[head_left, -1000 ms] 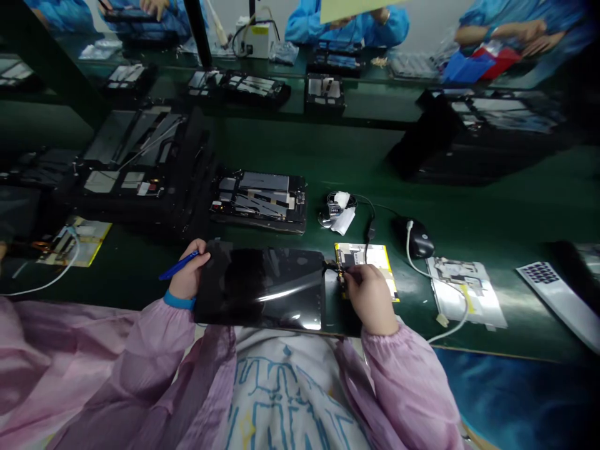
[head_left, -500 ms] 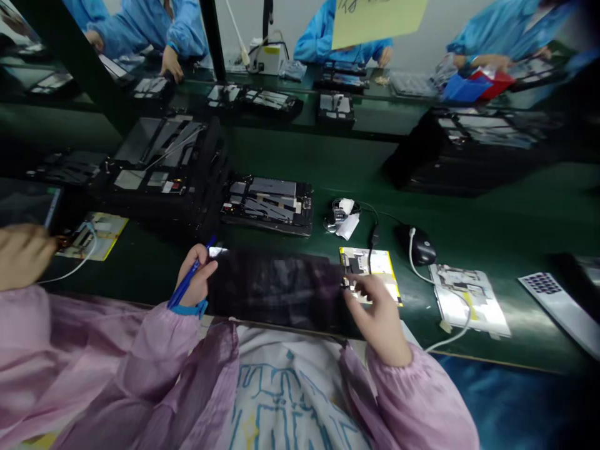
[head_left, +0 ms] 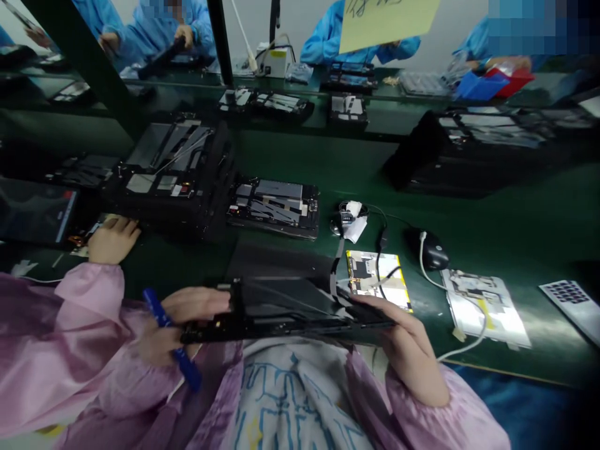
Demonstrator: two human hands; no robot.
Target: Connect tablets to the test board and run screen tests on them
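A black tablet screen assembly (head_left: 285,303) is held tilted just above the bench edge, close to my body. Its inner side shows, and a ribbon cable (head_left: 334,281) stands up near its right end. My left hand (head_left: 173,322) grips the left end, with a blue pen (head_left: 171,340) tucked between its fingers. At the right end my right hand (head_left: 412,350) is closed on the assembly, thumb side along its upper edge. Behind it lies a dark flat panel (head_left: 276,259), partly covered. Right of that is a yellow-edged board or battery piece (head_left: 375,275) with a black cable across it.
Stacks of tablet parts (head_left: 173,162) stand back left, with another stack (head_left: 469,156) back right. One opened tablet (head_left: 276,206) lies ahead. A black mouse (head_left: 426,247) and silver tablet back (head_left: 487,306) sit right. A co-worker's hand (head_left: 115,240) reaches in from the left.
The black panel that lay flat is now lifted and tilted, showing its inner side. Both hands have closed on its ends. The co-worker's hand at the left has moved rightward.
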